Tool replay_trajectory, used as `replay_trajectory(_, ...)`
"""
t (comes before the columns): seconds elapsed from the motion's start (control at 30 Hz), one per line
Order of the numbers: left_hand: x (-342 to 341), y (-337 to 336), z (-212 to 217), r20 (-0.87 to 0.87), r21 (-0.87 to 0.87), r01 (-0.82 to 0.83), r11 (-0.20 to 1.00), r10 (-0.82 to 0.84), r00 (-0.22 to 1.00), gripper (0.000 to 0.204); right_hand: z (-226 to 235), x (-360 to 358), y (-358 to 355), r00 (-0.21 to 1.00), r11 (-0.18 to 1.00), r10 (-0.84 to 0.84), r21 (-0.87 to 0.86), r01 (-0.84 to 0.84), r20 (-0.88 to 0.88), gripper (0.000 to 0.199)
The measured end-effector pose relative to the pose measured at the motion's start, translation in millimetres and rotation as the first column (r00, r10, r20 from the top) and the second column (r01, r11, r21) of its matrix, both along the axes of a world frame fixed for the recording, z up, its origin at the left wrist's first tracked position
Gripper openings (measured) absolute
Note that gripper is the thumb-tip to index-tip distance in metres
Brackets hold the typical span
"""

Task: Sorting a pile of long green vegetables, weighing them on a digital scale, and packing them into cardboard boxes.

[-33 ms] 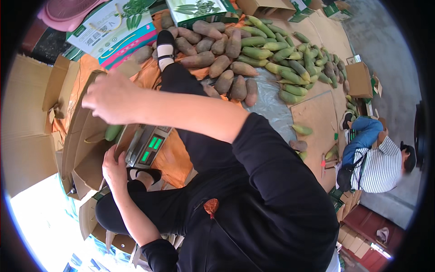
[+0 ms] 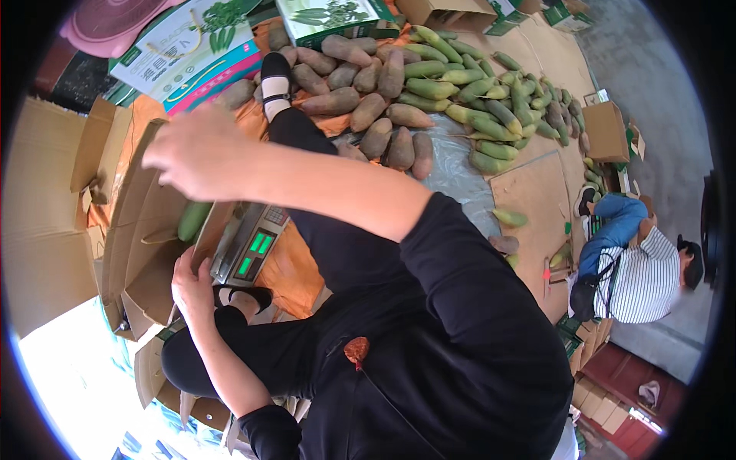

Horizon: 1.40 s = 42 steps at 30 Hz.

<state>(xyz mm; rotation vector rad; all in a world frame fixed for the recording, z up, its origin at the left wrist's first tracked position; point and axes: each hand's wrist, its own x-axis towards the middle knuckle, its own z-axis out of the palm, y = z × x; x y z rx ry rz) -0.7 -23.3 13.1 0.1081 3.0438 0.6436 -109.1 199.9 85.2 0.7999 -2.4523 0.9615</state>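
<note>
1. Fingers of the bare left hand [image 2: 195, 295] sit at the right-hand edge of a tall, open, brown cardboard box [image 2: 132, 238], thumb apart from the rest; from my remote seat, I cannot tell whether they grip it.
2. Motion blurs the bare right hand [image 2: 203, 149], raised over the same box with fingers curled; I cannot tell whether they grasp anything.
3. One small change reaches my feed: the right hand has drifted slightly rightward, while the left keeps its place. Work at the box, I judge, is no further along, with a smooth, long green vegetable [image 2: 193, 221] showing inside.
4. Just right of the box, a metal-cased digital scale [image 2: 247, 253] glows with green digits beside a crinkled orange sheet [image 2: 295, 268].
5. Oblong, soil-coated, reddish-brown roots [image 2: 335, 101] lie heaped next to long, pale-green vegetables [image 2: 494, 129]; a translucent grey plastic sheet [image 2: 460, 165] and a flat brown cardboard sheet [image 2: 537, 222] spread nearby.
6. Far right, I see a co-worker in a striped shirt [image 2: 640, 280] on a grey floor [image 2: 652, 100]; upper left, a printed white-and-green carton [image 2: 165, 73] stands near a round pink plastic object [image 2: 119, 27].
</note>
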Motion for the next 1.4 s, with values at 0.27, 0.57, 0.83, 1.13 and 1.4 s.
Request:
replay_trajectory(0.27, -11.2, -3.6, -12.8, -0.016, 0.031, -0.065, 0.997, 0.065, 0.998, 0.027, -132.1, 96.5, 192.7, 0.753, 0.803, -0.442, -0.159, 0.574, 0.487, 0.013)
replay_trajectory(0.57, -12.0, -6.5, -25.2, -0.132, 0.008, -0.076, 0.997, 0.077, 0.988, 0.028, -332.1, 357.1, 242.2, 0.076, 0.811, -0.528, 0.476, 0.338, 0.846, 0.023)
replay_trajectory(0.83, -9.4, -18.2, -37.5, -0.273, -0.059, -0.089, 0.994, 0.070, 0.959, 0.027, -341.3, 410.5, 254.9, -0.224, 0.707, -0.388, 0.445, 0.550, 0.894, 0.026)
replay_trajectory(1.13, -5.1, -20.0, -61.1, -0.258, -0.025, -0.024, 0.999, 0.017, 0.966, 0.028, -372.1, 561.7, 354.1, -0.238, 0.593, -0.750, 0.787, 0.171, 0.617, 0.026)
replay_trajectory(1.4, 3.0, -33.6, -37.3, -0.254, -0.089, -0.136, 0.987, 0.109, 0.961, 0.030, -356.7, 567.3, 352.0, -0.624, -0.249, 0.023, 0.609, 0.753, 0.781, 0.022)
